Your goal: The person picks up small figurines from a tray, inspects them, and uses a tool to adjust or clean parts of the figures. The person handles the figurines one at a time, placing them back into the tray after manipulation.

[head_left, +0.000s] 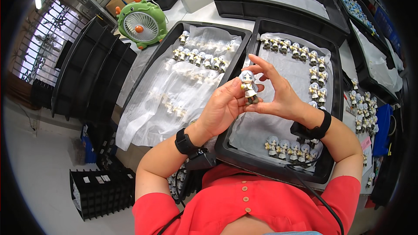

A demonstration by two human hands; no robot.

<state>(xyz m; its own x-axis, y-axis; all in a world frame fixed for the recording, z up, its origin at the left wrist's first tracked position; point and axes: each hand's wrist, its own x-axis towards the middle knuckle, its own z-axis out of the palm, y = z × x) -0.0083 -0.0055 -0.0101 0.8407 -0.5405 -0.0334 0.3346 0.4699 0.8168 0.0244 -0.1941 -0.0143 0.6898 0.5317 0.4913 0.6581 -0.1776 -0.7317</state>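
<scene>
A small figurine [249, 88] with pale grey hair, a white outfit and dark boots stands upright between my hands. My left hand [221, 106] is closed on it, with the thumb along its side. My right hand [283, 98] curls around its other side, thumb at the boots and fingers by the head, the index finger raised. Beneath my hands is a black tray [220, 146] lined with white sheet. Similar figurines [295, 51] line its far and right sides, and more figurines [289, 150] stand at its near edge.
At left, another black tray [247, 39] holds figurines partly covered by thin white sheet. A green fan [141, 24] and tape dispenser [198, 1] sit beyond. Several loose figurines [363, 113] cluster at right. An empty-looking black tray [278, 11] lies at the back. Dark cables trail from my wristbands.
</scene>
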